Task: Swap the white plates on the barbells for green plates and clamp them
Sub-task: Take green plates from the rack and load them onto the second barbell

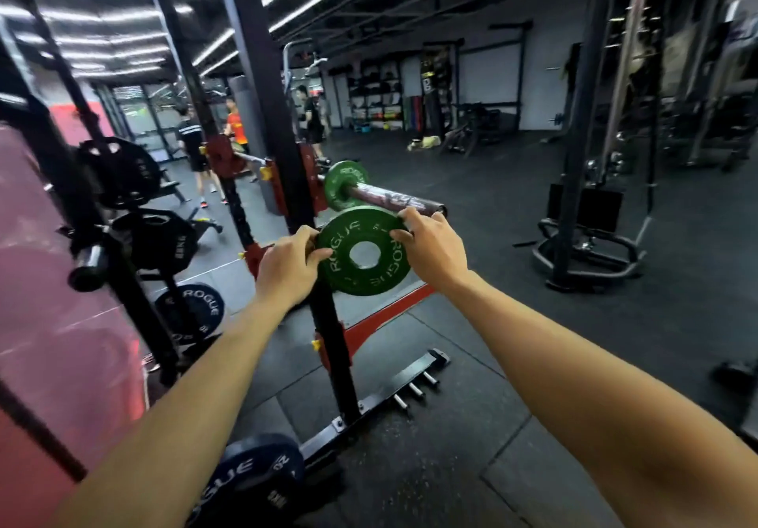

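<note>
Hands, left hand (287,267) and right hand (430,246), each grip pinching second green plate (363,256) at 6 o'clock of bar sleeve (396,200); first green plate (343,185) on, clamp pending.

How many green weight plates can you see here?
2. One green plate sits on the barbell sleeve by the rack. The other green plate is held by its edges between the left hand and right hand. More may be hidden.
</note>
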